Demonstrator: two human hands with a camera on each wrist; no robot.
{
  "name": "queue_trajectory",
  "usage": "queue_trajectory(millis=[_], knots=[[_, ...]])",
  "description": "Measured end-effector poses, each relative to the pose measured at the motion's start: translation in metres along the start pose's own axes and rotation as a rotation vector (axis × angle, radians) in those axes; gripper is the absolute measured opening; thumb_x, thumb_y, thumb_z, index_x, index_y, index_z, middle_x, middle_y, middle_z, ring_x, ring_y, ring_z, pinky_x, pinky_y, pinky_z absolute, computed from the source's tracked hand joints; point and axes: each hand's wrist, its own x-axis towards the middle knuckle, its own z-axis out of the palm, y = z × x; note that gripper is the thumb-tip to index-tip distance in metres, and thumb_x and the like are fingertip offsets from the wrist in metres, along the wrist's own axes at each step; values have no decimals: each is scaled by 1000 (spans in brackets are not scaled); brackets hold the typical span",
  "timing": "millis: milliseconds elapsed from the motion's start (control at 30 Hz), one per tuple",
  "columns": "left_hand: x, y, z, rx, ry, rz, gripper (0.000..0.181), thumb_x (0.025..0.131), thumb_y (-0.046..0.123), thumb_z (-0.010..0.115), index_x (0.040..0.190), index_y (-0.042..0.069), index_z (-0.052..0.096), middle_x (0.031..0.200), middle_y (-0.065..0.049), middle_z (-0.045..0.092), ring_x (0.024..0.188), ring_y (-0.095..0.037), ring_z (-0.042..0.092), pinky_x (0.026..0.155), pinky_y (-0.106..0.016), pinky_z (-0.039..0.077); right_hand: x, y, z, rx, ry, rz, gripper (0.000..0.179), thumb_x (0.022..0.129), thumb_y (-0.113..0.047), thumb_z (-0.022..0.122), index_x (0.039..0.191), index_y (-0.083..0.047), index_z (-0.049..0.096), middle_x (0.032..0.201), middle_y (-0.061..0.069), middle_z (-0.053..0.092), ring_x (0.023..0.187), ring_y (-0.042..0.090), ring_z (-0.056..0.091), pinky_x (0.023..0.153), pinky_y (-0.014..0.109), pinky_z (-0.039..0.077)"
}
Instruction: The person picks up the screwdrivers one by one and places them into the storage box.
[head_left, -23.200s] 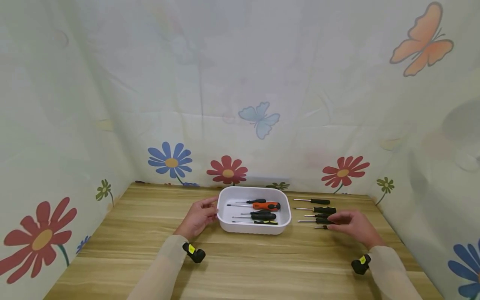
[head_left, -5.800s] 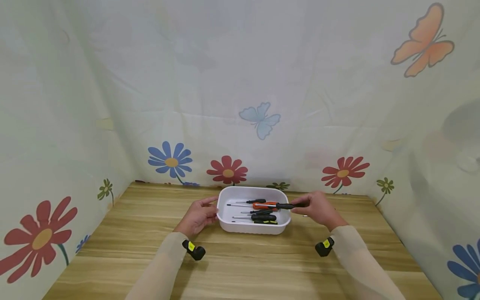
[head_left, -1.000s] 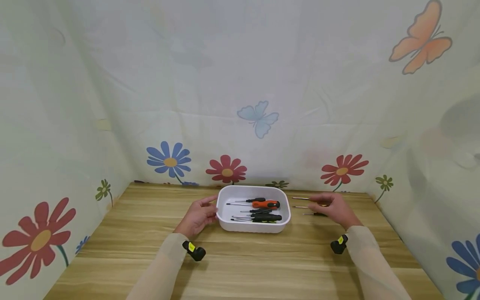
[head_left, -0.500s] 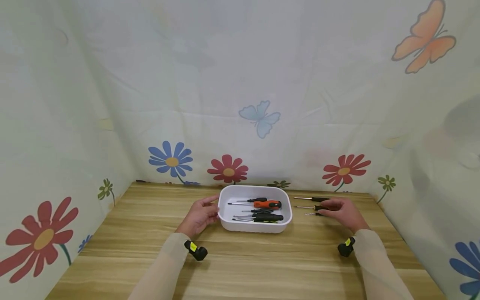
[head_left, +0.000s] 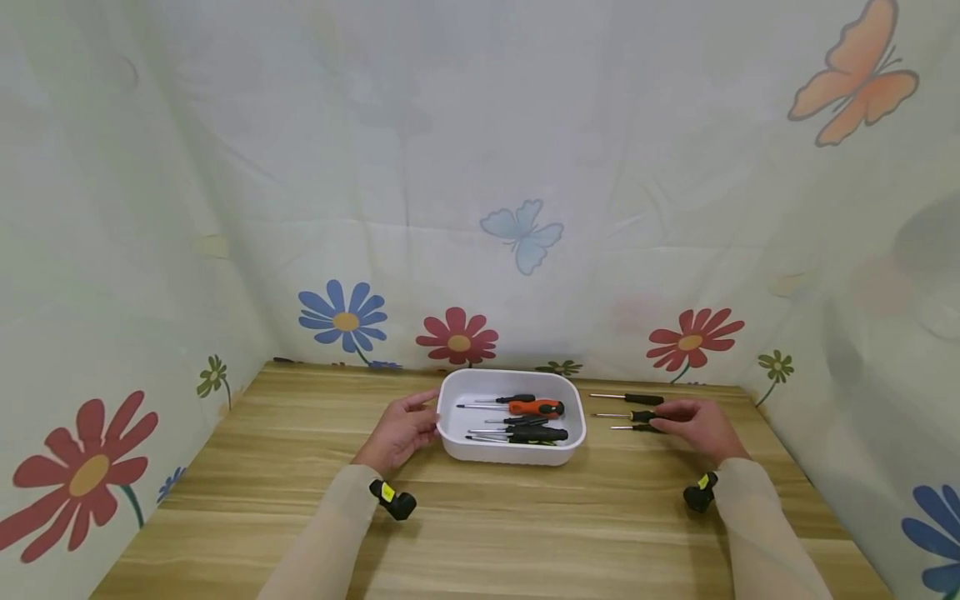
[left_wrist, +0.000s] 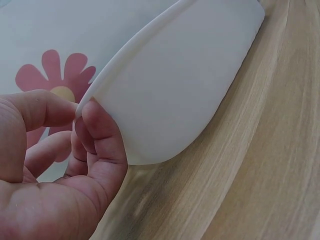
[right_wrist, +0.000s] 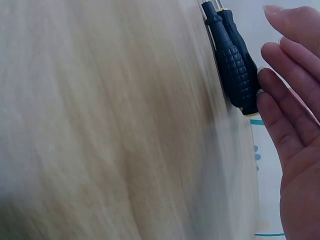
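A white plastic box (head_left: 513, 455) stands on the table with several screwdrivers lying in it, one with an orange and black handle (head_left: 536, 407). My left hand (head_left: 400, 432) pinches the box's left rim between thumb and fingers, as the left wrist view confirms. Right of the box, three black-handled screwdrivers lie in a row: a back one (head_left: 642, 399), a middle one (head_left: 641, 415) and a front one (head_left: 643, 428). My right hand (head_left: 701, 427) is at the handle ends of the nearer two. In the right wrist view its extended fingertips meet or nearly meet a ribbed black handle (right_wrist: 233, 70).
The wood-patterned table (head_left: 480, 533) ends at a pale curtain (head_left: 420, 167) printed with flowers and butterflies, which encloses the back and both sides. Each wrist carries a small black camera, such as the right one (head_left: 701, 492).
A screwdriver my right hand held over the box 5.8 s ago now lies inside. Fewer lie at right than 23.2 s ago. Over the last second my right hand has drawn rightward; my left stays put.
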Motion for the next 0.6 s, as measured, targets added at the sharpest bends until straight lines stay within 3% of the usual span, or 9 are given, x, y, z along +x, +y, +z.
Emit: queue_trajectory(millis=[433, 600], knots=[[0, 1, 0, -5, 4, 3, 57, 95, -6, 60, 149, 12, 54, 112, -20, 60, 76, -19, 62, 76, -31, 59, 2, 3, -4, -54, -18, -13, 33, 86, -35, 83, 109, -11, 80, 109, 9, 78, 98, 19, 69, 81, 29, 55], [1, 0, 0, -9, -3, 5, 57, 95, -6, 60, 149, 11, 54, 110, -20, 61, 76, -19, 62, 75, -31, 59, 1, 8, -3, -47, -31, -22, 32, 85, -33, 84, 107, -10, 81, 108, 10, 78, 95, 16, 69, 77, 24, 55]])
